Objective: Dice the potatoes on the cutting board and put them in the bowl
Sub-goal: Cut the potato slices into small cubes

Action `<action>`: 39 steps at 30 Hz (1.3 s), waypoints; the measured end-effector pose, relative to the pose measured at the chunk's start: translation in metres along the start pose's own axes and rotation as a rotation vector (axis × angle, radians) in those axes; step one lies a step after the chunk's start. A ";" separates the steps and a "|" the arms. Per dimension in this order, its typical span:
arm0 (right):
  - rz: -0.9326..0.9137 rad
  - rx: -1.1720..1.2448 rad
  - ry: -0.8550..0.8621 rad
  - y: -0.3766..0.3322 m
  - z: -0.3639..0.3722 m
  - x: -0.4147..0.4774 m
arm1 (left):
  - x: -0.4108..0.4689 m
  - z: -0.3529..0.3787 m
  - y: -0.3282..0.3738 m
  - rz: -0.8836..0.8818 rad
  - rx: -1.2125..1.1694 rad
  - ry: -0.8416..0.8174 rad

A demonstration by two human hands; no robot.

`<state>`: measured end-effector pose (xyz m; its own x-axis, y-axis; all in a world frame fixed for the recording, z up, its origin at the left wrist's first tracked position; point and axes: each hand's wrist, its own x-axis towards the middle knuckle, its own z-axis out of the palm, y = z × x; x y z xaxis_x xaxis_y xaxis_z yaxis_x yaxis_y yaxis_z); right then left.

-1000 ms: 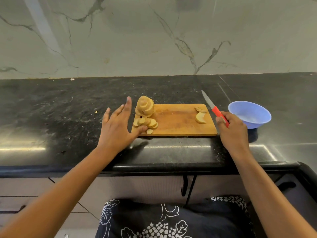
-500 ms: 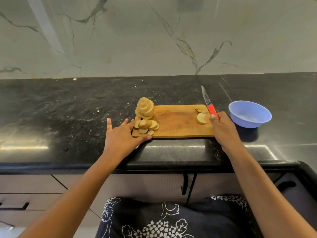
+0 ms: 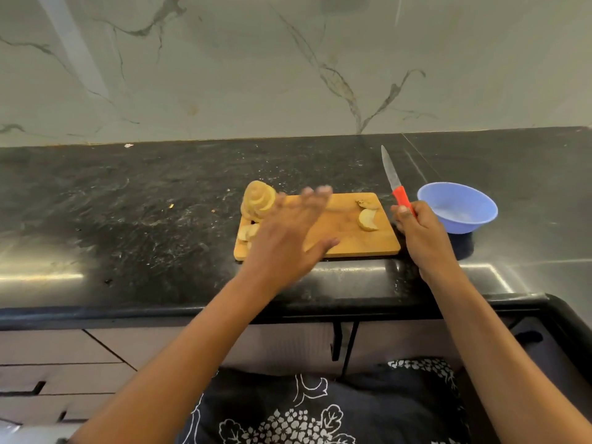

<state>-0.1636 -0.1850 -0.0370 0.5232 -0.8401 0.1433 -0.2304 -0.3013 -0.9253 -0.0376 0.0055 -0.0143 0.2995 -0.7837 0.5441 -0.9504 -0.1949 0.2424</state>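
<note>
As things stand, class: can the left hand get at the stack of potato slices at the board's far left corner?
Probably yes. The left hand hovers open over the cutting board, its blurred fingers right beside the stack of potato slices, with nothing between them.

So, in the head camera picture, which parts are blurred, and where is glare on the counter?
In the head view, the left hand is smeared by motion blur over the cutting board, its fingertips ghosted; the right hand and the knife look sharp. Glare streaks the counter near its front edge at left, with a bright line at right. The wide lens bends that front edge.
</note>
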 end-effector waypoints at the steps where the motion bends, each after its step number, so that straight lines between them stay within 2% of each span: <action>1: 0.016 0.042 0.005 0.000 -0.001 0.001 | 0.013 0.007 0.008 -0.018 -0.035 -0.112; 4: 0.045 0.136 0.010 0.001 -0.002 0.000 | 0.052 0.031 0.016 -0.069 -0.006 -0.407; 7: 0.053 0.191 0.023 0.002 -0.003 0.000 | 0.075 0.045 0.017 0.006 0.010 -0.489; 11: 0.068 0.193 0.021 0.000 -0.003 0.000 | 0.079 0.059 0.011 0.061 0.093 -0.419; 15: 0.059 0.157 0.013 0.001 -0.002 0.002 | 0.081 0.064 0.006 0.147 0.314 -0.369; 21: -0.002 0.099 0.023 0.003 -0.002 0.001 | 0.069 0.064 -0.004 0.219 0.222 -0.278; 23: -0.021 0.062 0.022 0.002 -0.001 0.001 | 0.070 0.061 -0.004 0.169 0.142 -0.273; 27: 0.034 0.068 0.026 -0.001 -0.001 0.002 | 0.084 0.061 0.001 -0.038 0.005 -0.319; 30: 0.066 0.085 0.026 -0.002 -0.002 0.002 | 0.097 0.064 0.006 -0.093 -0.027 -0.308; 33: 0.086 0.145 0.035 -0.001 -0.004 0.002 | 0.114 0.068 0.009 -0.188 -0.028 -0.441; 36: 0.096 0.180 0.023 0.000 -0.006 0.001 | 0.124 0.075 0.007 -0.188 -0.021 -0.575; 39: 0.097 0.183 0.001 0.000 -0.008 0.001 | 0.132 0.077 0.005 -0.209 -0.053 -0.523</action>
<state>-0.1697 -0.1890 -0.0342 0.5052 -0.8615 0.0508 -0.1266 -0.1322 -0.9831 -0.0096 -0.1446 -0.0032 0.3865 -0.9222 0.0128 -0.8658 -0.3580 0.3495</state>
